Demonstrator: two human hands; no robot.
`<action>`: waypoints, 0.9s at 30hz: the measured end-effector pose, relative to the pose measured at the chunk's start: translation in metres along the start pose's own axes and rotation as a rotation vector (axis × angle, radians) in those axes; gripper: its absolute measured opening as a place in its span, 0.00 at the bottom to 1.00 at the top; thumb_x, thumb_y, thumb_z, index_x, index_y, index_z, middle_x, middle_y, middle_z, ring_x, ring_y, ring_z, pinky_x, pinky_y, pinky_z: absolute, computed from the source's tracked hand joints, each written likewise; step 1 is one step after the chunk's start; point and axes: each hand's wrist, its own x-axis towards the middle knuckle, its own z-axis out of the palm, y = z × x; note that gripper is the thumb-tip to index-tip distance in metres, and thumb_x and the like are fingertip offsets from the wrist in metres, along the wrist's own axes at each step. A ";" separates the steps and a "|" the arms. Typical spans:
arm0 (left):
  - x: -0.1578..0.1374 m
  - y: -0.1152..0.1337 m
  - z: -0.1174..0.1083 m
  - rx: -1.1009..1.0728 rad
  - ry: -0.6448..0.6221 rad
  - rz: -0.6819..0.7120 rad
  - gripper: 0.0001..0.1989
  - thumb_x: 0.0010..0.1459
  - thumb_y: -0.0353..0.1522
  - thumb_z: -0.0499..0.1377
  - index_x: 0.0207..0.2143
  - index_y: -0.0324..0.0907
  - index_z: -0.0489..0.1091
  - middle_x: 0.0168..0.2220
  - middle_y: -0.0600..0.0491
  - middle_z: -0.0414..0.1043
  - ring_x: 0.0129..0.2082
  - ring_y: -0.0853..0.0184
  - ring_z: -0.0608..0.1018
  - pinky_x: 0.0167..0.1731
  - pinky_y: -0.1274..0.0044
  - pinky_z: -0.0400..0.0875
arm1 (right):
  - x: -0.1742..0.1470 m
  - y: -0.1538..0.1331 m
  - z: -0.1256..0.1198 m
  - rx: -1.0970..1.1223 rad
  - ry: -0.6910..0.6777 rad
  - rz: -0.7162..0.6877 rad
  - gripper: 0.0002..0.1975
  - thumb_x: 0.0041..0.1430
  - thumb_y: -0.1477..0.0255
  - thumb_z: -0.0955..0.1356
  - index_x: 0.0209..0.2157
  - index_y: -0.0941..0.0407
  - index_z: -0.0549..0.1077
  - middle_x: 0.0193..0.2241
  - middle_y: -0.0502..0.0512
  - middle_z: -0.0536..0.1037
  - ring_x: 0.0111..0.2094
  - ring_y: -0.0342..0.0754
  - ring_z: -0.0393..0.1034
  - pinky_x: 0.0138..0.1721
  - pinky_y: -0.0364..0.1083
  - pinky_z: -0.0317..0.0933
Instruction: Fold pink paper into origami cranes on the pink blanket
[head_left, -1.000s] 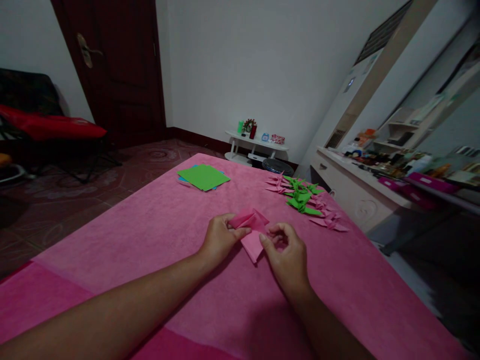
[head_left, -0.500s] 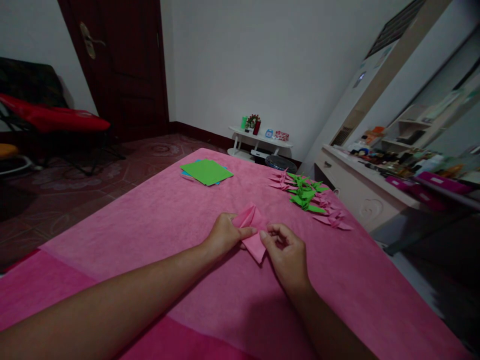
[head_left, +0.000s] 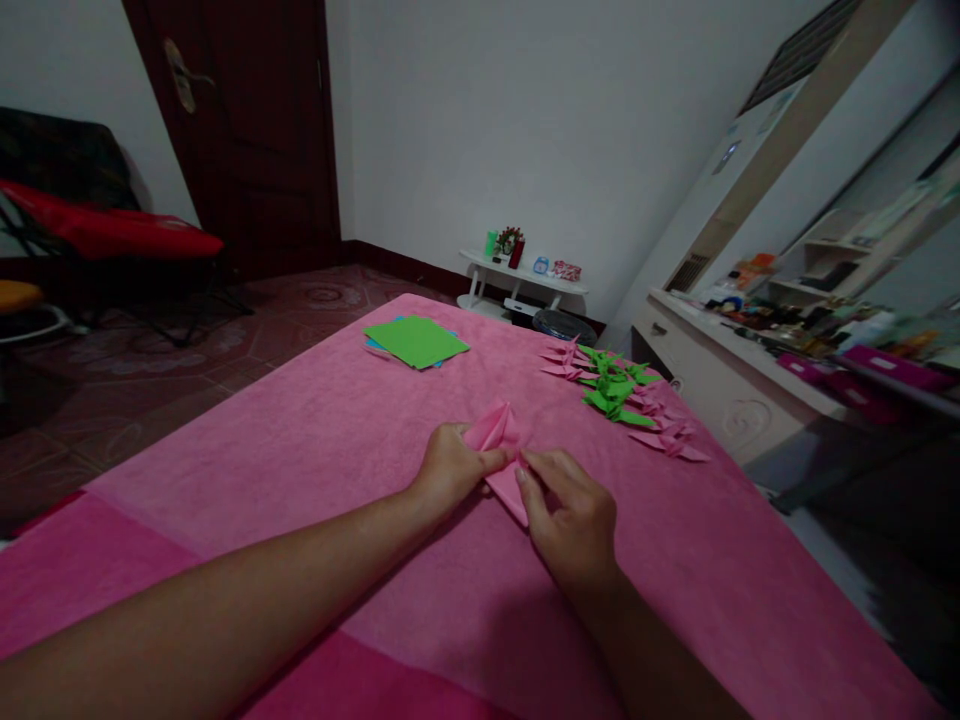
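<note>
A partly folded sheet of pink origami paper [head_left: 496, 428] is held between my two hands just above the pink cloth [head_left: 315, 440]. My left hand [head_left: 452, 468] grips its left side, thumb lying across the front and the other fingers mostly hidden behind. On the right edge, my right hand [head_left: 571, 508] pinches the paper between thumb and forefinger. The upper part of the paper shows creases meeting at a point; its lower part narrows beneath my right fingers. Beyond my right hand lie several folded paper cranes, green [head_left: 613, 390] and pink [head_left: 671, 440].
A stack of square paper, green sheet [head_left: 417, 342] on top and blue edges below, lies at the far left of the cloth. Behind stands a low white shelf [head_left: 487, 262] with small items. A cluttered dresser [head_left: 697, 350] is at right, a red chair [head_left: 142, 235] at left.
My right fingers have moved inward over the paper's right edge, bringing it toward the middle, so the paper looks narrower. My left hand keeps its hold almost unmoved.
</note>
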 end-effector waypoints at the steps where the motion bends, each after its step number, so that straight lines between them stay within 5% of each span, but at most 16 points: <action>1: 0.000 0.000 0.000 0.004 -0.004 -0.002 0.15 0.41 0.38 0.65 0.21 0.35 0.66 0.16 0.56 0.63 0.13 0.75 0.64 0.12 0.83 0.56 | -0.001 0.000 0.000 -0.038 -0.007 -0.020 0.11 0.57 0.75 0.64 0.41 0.56 0.74 0.30 0.55 0.74 0.32 0.47 0.69 0.35 0.45 0.62; 6: 0.000 0.000 0.000 0.022 -0.062 0.006 0.13 0.43 0.36 0.64 0.21 0.36 0.65 0.15 0.57 0.62 0.13 0.74 0.64 0.12 0.82 0.56 | 0.001 0.000 -0.001 -0.094 0.028 -0.027 0.11 0.57 0.75 0.64 0.41 0.56 0.73 0.29 0.55 0.74 0.31 0.47 0.68 0.34 0.44 0.61; 12: 0.001 -0.005 -0.001 0.146 -0.162 0.015 0.13 0.42 0.37 0.63 0.20 0.37 0.63 0.16 0.58 0.60 0.14 0.76 0.62 0.13 0.83 0.53 | 0.012 0.003 -0.003 -0.065 0.019 0.202 0.03 0.52 0.73 0.66 0.30 0.55 0.73 0.25 0.49 0.72 0.25 0.43 0.66 0.28 0.42 0.57; 19: -0.003 -0.003 0.003 0.229 -0.236 0.106 0.17 0.43 0.38 0.63 0.17 0.37 0.59 0.17 0.59 0.54 0.16 0.77 0.57 0.15 0.84 0.48 | 0.019 0.001 -0.005 -0.335 -0.026 0.267 0.05 0.49 0.71 0.67 0.21 0.53 0.70 0.20 0.46 0.72 0.21 0.43 0.65 0.23 0.42 0.50; 23: -0.005 -0.002 0.004 0.223 -0.227 0.115 0.17 0.45 0.39 0.62 0.17 0.37 0.61 0.16 0.59 0.55 0.15 0.77 0.59 0.15 0.84 0.49 | 0.021 -0.004 -0.005 -0.362 -0.029 0.192 0.03 0.50 0.74 0.66 0.27 0.54 0.71 0.24 0.48 0.74 0.25 0.44 0.67 0.26 0.42 0.52; 27: -0.004 -0.001 0.002 0.175 -0.210 0.065 0.16 0.48 0.41 0.60 0.20 0.37 0.64 0.14 0.57 0.61 0.13 0.75 0.63 0.13 0.84 0.54 | 0.017 -0.005 -0.003 -0.123 -0.011 0.218 0.07 0.53 0.69 0.66 0.35 0.54 0.72 0.28 0.50 0.75 0.27 0.45 0.68 0.29 0.42 0.57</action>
